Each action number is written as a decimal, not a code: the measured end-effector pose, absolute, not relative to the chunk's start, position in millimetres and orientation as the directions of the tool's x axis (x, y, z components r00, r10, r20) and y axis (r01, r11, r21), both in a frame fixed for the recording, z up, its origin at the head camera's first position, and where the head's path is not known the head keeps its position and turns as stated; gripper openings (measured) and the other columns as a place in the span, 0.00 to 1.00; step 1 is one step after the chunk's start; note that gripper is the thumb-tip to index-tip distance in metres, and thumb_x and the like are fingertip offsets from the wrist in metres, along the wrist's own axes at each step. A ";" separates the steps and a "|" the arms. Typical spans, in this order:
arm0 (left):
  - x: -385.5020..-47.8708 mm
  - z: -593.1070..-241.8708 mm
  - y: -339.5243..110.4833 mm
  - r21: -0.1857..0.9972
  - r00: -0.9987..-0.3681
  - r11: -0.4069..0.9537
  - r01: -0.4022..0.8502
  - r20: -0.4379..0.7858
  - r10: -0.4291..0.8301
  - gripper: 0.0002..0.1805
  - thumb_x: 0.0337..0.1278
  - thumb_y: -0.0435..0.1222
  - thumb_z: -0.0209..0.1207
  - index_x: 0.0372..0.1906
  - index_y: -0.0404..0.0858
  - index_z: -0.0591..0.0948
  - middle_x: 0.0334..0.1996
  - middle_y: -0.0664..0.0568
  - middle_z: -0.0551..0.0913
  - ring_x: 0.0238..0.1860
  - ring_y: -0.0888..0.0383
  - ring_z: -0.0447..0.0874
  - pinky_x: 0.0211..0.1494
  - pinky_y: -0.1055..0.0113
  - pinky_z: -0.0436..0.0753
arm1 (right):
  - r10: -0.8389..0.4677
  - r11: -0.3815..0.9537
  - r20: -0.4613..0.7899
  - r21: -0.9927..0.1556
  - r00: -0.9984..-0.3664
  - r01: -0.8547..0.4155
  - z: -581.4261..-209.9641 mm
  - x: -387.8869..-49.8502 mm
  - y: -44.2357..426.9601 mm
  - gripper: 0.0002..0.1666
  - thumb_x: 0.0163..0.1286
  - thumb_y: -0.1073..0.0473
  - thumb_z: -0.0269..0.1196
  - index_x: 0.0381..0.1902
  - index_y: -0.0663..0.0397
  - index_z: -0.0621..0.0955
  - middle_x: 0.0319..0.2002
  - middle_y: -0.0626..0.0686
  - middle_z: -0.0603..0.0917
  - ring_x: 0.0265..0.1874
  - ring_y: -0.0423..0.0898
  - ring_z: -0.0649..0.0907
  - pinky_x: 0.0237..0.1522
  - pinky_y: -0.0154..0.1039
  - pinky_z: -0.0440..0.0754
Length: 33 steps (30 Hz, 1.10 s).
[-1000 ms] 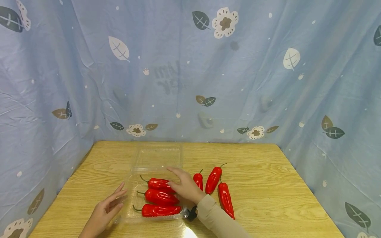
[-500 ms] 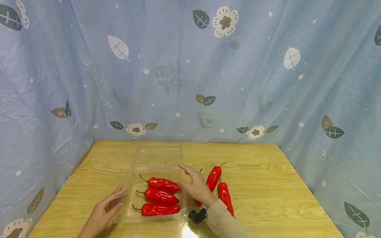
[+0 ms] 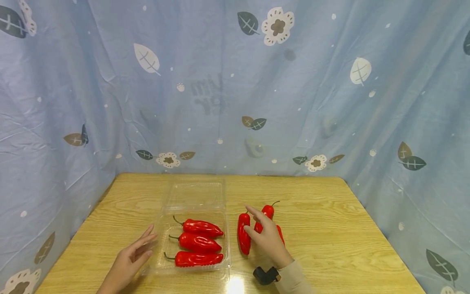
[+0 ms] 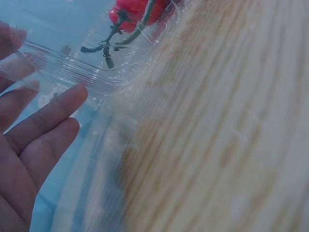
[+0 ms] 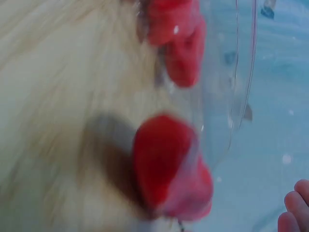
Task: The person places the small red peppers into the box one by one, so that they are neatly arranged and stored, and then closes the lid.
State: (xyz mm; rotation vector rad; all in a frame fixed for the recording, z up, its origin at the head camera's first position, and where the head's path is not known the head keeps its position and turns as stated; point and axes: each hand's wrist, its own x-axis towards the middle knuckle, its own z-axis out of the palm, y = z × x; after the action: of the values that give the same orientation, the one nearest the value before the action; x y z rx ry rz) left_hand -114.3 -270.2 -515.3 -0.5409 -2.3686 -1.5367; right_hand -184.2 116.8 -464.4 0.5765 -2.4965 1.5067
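Three red peppers, the middle one among them, lie side by side in a clear plastic box, stems to the left. My left hand is at the box's left side, fingers extended; in the left wrist view the hand is beside the clear wall, contact unclear. My right hand hovers over the loose peppers with fingers spread, thumb by the nearest pepper. It partly covers a second pepper and a third. In the right wrist view a blurred pepper shows near the fingertips.
The box's clear lid lies folded back behind it on the wooden table. A patterned blue curtain hangs behind the table and along both sides. A black device sits at my right wrist.
My right hand has moved right, from the upper pepper in the box to the loose peppers, leaving that pepper inside. The left hand has stayed in place.
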 end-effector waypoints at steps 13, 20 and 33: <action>-114.4 -518.6 -272.3 0.810 -0.898 0.388 0.439 0.407 0.168 0.21 0.62 0.23 0.53 0.60 0.24 0.71 0.72 0.55 0.59 0.55 0.73 0.76 0.49 0.83 0.78 | -0.097 0.458 0.305 -0.832 -0.948 -0.314 -482.4 -173.5 160.1 0.33 0.61 0.65 0.66 0.64 0.57 0.72 0.61 0.59 0.76 0.60 0.58 0.75 0.60 0.55 0.73; -115.4 -519.2 -271.7 0.798 -0.882 0.377 0.470 0.434 0.181 0.21 0.61 0.23 0.54 0.60 0.23 0.71 0.72 0.45 0.59 0.57 0.73 0.74 0.50 0.82 0.79 | -0.043 0.476 0.278 -0.838 -0.960 -0.265 -482.6 -170.6 174.1 0.33 0.61 0.66 0.66 0.64 0.62 0.71 0.62 0.61 0.75 0.62 0.58 0.73 0.62 0.54 0.71; -113.8 -514.7 -270.3 0.777 -0.864 0.380 0.502 0.467 0.186 0.21 0.62 0.24 0.54 0.59 0.23 0.72 0.72 0.57 0.59 0.60 0.75 0.71 0.51 0.81 0.78 | -0.024 0.465 0.231 -0.859 -0.973 -0.215 -490.7 -162.7 183.9 0.32 0.61 0.67 0.65 0.63 0.66 0.71 0.62 0.63 0.74 0.63 0.59 0.71 0.63 0.49 0.70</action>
State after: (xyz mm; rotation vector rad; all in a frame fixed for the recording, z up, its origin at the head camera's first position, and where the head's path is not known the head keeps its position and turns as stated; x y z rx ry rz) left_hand -113.8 -270.3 -514.7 -0.6038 -2.3418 -1.4779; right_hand -162.7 183.9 -490.7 0.2090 -2.5248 1.5207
